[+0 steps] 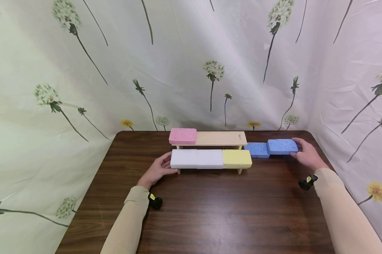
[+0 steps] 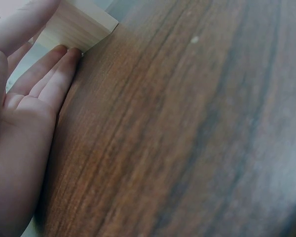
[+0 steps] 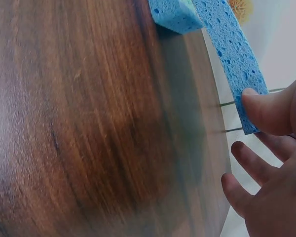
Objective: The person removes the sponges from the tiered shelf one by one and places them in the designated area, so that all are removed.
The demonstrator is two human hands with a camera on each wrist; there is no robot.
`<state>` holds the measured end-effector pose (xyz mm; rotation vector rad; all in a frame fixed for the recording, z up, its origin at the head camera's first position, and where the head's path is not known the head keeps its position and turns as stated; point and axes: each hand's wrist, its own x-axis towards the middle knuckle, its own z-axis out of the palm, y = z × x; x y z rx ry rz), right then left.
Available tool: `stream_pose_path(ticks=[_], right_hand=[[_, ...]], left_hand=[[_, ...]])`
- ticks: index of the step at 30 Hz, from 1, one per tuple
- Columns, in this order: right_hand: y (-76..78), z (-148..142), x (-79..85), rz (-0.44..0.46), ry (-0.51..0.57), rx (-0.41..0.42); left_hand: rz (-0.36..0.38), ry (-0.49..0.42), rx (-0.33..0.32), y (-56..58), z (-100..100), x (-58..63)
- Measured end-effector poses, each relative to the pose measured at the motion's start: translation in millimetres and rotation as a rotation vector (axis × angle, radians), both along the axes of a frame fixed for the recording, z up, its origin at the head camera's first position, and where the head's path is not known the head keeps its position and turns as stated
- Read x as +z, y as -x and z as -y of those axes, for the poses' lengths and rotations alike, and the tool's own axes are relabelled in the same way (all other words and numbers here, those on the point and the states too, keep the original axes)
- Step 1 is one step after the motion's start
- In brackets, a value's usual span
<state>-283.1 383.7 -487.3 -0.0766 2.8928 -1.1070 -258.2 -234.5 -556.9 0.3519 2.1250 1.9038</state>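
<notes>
One blue sponge [image 1: 282,146] is pinched at its right end by the right grip [image 1: 306,153], near the worktop's [image 1: 229,211] far right corner. A second blue sponge [image 1: 257,150] is parked just left of it, by the far edge. The left grip [image 1: 157,168] is pretty much spread, fairly straight fingers rested against the front stand's [image 1: 240,171] left end. That's topped with two white sponges [image 1: 209,159] plus a yellow sponge [image 1: 236,158]; a pink sponge [image 1: 182,136] is set on the rear stand [image 1: 217,138].
</notes>
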Motion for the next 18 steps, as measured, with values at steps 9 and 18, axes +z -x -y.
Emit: stream_pose_path(ticks=[9, 18], right_hand=[[1.1, -6.5, -4.5, 0.024, -0.004, -0.022], [-0.1, -14.6, -11.0, 0.052, -0.041, -0.023]], left_hand=[[-0.003, 0.001, -0.001, 0.0, 0.6, -0.9], [-0.006, -0.008, -0.005, 0.0, 1.6, -2.6]])
